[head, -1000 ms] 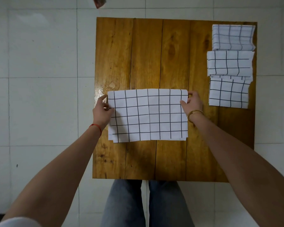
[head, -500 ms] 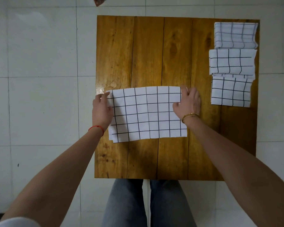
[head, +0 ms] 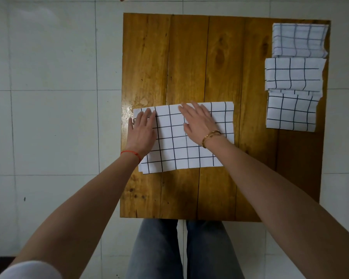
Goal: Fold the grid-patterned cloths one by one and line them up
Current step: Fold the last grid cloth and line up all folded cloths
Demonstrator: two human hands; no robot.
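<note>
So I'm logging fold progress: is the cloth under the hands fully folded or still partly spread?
Partly folded: the cloth lies as a wide rectangle, larger than the folded cloths at the table's right.

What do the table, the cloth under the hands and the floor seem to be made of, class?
Table: wood planks, apparently varnished; grain, knots, seams and a glossy patch show.
Cloth: thin white fabric with dark grid lines, matte; it lies flat with layered edges, though the weave is too fine to tell.
Floor: pale tiles, probably ceramic; grout lines, faint sheen.
</note>
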